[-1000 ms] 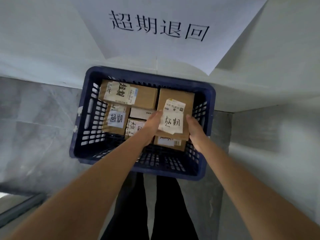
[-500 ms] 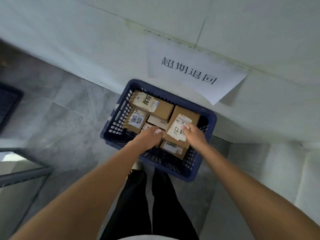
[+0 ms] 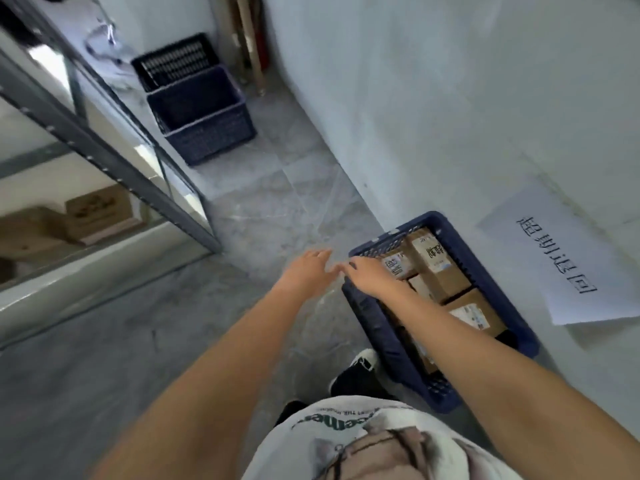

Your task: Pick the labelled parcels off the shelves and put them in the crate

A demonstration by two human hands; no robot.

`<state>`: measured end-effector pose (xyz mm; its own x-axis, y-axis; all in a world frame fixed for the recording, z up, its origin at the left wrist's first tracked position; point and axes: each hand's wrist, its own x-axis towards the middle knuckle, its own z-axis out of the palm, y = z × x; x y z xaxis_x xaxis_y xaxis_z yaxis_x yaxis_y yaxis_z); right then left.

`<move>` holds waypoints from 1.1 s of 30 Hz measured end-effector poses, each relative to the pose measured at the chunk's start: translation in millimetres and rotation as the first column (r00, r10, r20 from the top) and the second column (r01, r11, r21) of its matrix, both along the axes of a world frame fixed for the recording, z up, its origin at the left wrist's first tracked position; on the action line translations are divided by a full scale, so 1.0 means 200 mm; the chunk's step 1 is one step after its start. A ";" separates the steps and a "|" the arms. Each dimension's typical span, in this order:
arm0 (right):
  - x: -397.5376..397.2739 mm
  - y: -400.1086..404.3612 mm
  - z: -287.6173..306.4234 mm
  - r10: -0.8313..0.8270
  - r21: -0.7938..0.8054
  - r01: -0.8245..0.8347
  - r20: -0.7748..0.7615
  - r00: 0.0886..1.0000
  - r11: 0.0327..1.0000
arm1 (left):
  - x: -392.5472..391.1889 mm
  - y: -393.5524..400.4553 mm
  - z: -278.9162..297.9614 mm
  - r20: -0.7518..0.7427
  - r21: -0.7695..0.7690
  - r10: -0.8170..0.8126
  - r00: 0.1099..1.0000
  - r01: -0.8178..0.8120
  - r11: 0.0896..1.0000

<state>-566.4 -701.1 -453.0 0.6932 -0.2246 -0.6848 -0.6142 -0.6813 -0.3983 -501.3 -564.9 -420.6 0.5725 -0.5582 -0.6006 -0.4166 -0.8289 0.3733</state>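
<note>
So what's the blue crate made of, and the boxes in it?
The crate looks like hard plastic: dark blue, with moulded grid holes in its walls. The boxes look like brown cardboard, matt, with white paper labels stuck on top.

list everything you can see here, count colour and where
crate: one, dark blue, on the floor against the wall at right, holding parcels
parcels: at least five, brown cardboard with white labels, inside that crate
paper sign: one, white with black characters, on the wall beside the crate
spare crates: two, dark blue and black, on the floor further along the wall
shelving: one unit, grey metal, at left
boxes on the shelf: at least two, brown, blurred, lower left shelf
floor: grey marbled tiles
shoe: one visible, black and white, beside the crate
shirt: white with a print, bottom centre
left hand: empty, fingers spread, over the floor
right hand: empty, over the crate's near rim
</note>
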 end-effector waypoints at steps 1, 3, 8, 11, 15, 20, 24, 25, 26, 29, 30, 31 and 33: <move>0.04 0.11 -0.01 0.037 0.002 -0.037 -0.016 0.999 0.999 | 0.01 0.13 0.00 0.000 0.012 0.049 0.999 -0.049 0.999; 0.10 0.32 0.00 0.108 -0.011 -0.109 -0.036 0.993 0.994 | 0.01 0.39 0.01 0.014 0.041 0.116 0.993 -0.116 0.992; 0.13 0.79 -0.01 0.219 -0.019 -0.220 -0.053 0.974 0.975 | 0.00 0.97 0.06 0.051 0.126 0.226 0.973 -0.230 0.965; 0.16 1.06 0.04 0.280 0.007 -0.280 -0.041 0.959 0.960 | 0.01 1.26 0.11 0.068 0.139 0.261 0.963 -0.268 0.953; 0.33 1.42 0.10 0.330 0.052 -0.335 0.082 0.940 0.941 | 0.12 1.60 0.15 0.078 0.068 0.416 0.906 -0.421 0.904; 0.65 1.89 0.21 0.558 0.020 -0.561 0.082 0.826 0.827 | 0.31 1.97 0.17 0.066 0.016 0.549 0.833 -0.551 0.835; 0.95 2.23 0.18 0.711 -0.025 -0.712 0.089 0.698 0.702 | 0.54 2.28 0.17 0.066 -0.006 0.648 0.759 -0.649 0.760; 1.03 2.32 0.17 0.743 -0.034 -0.743 0.077 0.665 0.669 | 0.59 2.37 0.17 0.056 -0.003 0.672 0.739 -0.673 0.740; 1.11 2.40 0.17 0.764 -0.035 -0.764 0.064 0.642 0.644 | 0.65 2.47 0.17 0.047 0.004 0.695 0.717 -0.696 0.718; 1.32 2.66 0.16 0.784 -0.030 -0.783 0.059 0.619 0.621 | 0.78 2.75 0.21 0.045 0.020 0.752 0.658 -0.753 0.658; 1.39 2.75 0.16 0.788 -0.033 -0.787 0.060 0.613 0.615 | 0.82 2.84 0.23 0.045 0.038 0.775 0.630 -0.777 0.629; 1.45 2.84 0.16 0.795 -0.041 -0.795 0.070 0.602 0.605 | 0.86 2.94 0.24 0.043 0.047 0.803 0.594 -0.804 0.592; 1.56 3.02 0.18 0.810 -0.046 -0.810 0.069 0.582 0.585 | 0.92 3.15 0.24 0.047 0.048 0.847 0.530 -0.848 0.528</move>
